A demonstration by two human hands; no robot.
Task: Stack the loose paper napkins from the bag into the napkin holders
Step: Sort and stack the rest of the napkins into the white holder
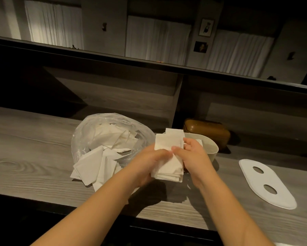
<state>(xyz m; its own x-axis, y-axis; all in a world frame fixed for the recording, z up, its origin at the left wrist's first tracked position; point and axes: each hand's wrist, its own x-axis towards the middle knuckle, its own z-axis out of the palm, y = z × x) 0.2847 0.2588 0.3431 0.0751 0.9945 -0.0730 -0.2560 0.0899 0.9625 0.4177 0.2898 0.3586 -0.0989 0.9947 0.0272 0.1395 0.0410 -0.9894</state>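
Head view: both hands hold one stack of napkins (168, 157) above the desk (34, 148), centre frame. Left hand (149, 166) grips the stack's left edge and underside, right hand (193, 155) pinches the right edge with its thumb on top. Top sheets sit skewed, not squared.

Handling, my read: paper is very light, soft and limp, and the sheets slide on each other. Hold across the two opposite edges with a firm squeeze, thumb on top; a one-corner hold will likely fan it out. Tears easily.

Bag (112, 139) at 9 o'clock of the stack, clear plastic, mouth towards the camera, loose napkins (94, 167) spilling onto the desk. Cream holder (209, 148) just behind the right hand at 1 o'clock, open top. Brown holder (207, 130) further back at 1 o'clock. White lid (266, 183) with two holes lies flat at 3 o'clock.

Hard to tell:
- the cream holder's inside is mostly blocked by hands and stack; fill level unknown
- how many napkins remain in the bag
- whether the brown holder is open or closed
- fingers under the stack are hidden
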